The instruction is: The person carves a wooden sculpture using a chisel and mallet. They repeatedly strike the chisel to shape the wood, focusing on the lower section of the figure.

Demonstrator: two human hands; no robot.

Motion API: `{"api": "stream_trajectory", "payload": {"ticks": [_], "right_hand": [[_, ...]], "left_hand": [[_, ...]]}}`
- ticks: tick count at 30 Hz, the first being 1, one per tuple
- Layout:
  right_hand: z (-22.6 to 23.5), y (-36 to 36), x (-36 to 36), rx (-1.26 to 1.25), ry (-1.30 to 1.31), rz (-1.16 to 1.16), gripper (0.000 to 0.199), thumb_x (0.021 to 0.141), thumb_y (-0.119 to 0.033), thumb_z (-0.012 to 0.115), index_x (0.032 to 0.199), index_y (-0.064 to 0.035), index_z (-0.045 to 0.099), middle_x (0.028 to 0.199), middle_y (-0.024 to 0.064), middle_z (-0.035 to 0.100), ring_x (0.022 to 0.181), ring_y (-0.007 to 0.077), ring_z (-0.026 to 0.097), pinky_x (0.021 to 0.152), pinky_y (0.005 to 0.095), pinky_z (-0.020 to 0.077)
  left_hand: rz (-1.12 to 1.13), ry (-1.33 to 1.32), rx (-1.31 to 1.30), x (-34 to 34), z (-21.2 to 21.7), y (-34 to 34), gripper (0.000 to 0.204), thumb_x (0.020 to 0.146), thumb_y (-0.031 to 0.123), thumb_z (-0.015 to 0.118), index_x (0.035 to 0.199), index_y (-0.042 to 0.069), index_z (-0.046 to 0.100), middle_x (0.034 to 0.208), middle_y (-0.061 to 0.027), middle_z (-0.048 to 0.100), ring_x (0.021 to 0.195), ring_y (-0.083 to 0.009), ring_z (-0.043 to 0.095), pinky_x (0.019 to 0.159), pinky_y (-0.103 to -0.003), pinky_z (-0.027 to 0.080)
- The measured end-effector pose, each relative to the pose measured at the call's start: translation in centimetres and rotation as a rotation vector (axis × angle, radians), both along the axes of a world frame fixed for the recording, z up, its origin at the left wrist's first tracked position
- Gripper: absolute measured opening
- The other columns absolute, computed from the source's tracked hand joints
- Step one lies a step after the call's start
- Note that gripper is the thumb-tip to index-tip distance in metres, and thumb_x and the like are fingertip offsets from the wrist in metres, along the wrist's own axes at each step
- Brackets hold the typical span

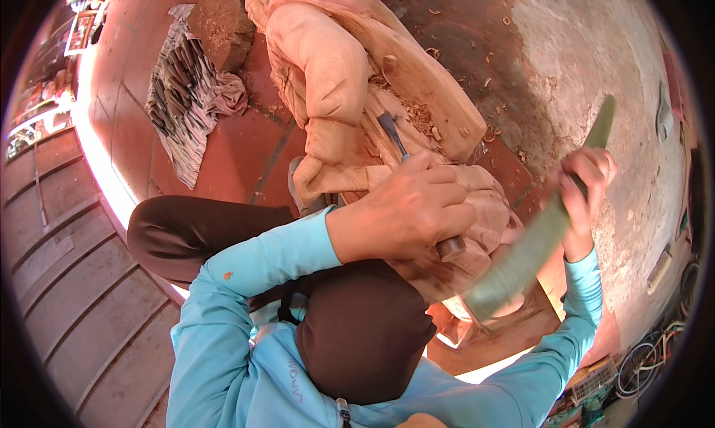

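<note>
A carved wooden figure (320, 63), with rounded limbs and folds, lies in front of me. My left hand (417, 208) is wrapped round a chisel (450, 248); its wooden handle end sticks out below my fist, and its metal blade points up and away over the carving. On the right, my right hand (585, 186) grips a long, flat green wooden mallet (532, 257), partly blurred. The mallet's broad end hangs over the near right part of the figure, apart from the chisel handle. Pale wood shavings (421, 119) lie in a hollow beyond the blade.
At the far left, a striped cloth roll (182, 148) holds several carving tools (179, 78). A round log (222, 29) stands beside it on red floor tiles (246, 156). Along the right runs a rough pale wall (625, 63), with a bicycle wheel (639, 370) at lower right.
</note>
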State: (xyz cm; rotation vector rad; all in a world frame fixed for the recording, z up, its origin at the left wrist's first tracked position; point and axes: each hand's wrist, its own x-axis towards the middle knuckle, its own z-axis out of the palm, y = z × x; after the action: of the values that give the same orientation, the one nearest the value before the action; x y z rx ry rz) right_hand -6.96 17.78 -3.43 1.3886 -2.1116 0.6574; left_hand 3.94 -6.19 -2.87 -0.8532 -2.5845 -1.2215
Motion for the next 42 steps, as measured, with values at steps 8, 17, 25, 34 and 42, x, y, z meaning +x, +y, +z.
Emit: {"api": "stream_trajectory", "payload": {"ticks": [8,17,25,34,42], "right_hand": [[-1.0,-0.2,-0.2,-0.139,-0.002,0.028,0.051,0.052,0.006,0.069,0.094,-0.0179,0.052,0.084,0.007,0.052,0.073,0.0263,0.055,0.067,0.0408,0.0405],[0.7,-1.0,-0.1,0.159,0.035,-0.096,0.056,0.054,0.011,0.067,0.098,-0.0172,0.049,0.083,0.006,0.052,0.071,0.0251,0.054,0.068,0.04,0.0413],[0.3,-0.6,-0.5,0.161,0.01,-0.098,0.048,0.055,0.013,0.066,0.091,-0.014,0.05,0.082,0.008,0.052,0.07,0.0254,0.056,0.069,0.0405,0.0427],[-0.6,-0.8,-0.4,0.098,0.113,-0.106,0.035,0.052,-0.004,0.069,0.083,-0.0137,0.056,0.085,0.0082,0.053,0.072,0.0255,0.055,0.067,0.0382,0.0421],[-0.3,-1.1,-0.4,0.016,-0.008,-0.056,0.041,0.059,0.007,0.066,0.091,-0.0124,0.049,0.085,0.01,0.053,0.073,0.0266,0.056,0.067,0.0402,0.0429]], "left_hand": [[0.0,-0.01,-0.001,-0.2,-0.6,0.1,0.021,0.059,0.008,0.067,0.078,0.009,0.056,0.064,-0.0011,0.041,0.063,-0.0181,0.047,0.062,-0.033,0.035],[0.017,-0.027,-0.028,-0.3,-0.5,-0.2,0.022,0.058,0.01,0.067,0.077,0.01,0.056,0.064,-0.0011,0.041,0.064,-0.0188,0.046,0.062,-0.033,0.033],[0.021,-0.038,-0.063,-0.5,-0.6,-0.5,0.023,0.057,0.014,0.067,0.066,0.011,0.045,0.068,-0.0021,0.047,0.069,-0.0197,0.049,0.066,-0.034,0.035],[0.053,-0.062,-0.013,-0.8,-1.0,-0.6,0.019,0.057,0.008,0.065,0.068,0.012,0.05,0.062,-0.0004,0.04,0.064,-0.0186,0.045,0.061,-0.033,0.032],[0.096,-0.042,-0.095,-1.1,-1.2,-1.0,0.017,0.059,0.011,0.066,0.069,0.011,0.052,0.064,-0.003,0.041,0.065,-0.0203,0.045,0.062,-0.033,0.033]]}}
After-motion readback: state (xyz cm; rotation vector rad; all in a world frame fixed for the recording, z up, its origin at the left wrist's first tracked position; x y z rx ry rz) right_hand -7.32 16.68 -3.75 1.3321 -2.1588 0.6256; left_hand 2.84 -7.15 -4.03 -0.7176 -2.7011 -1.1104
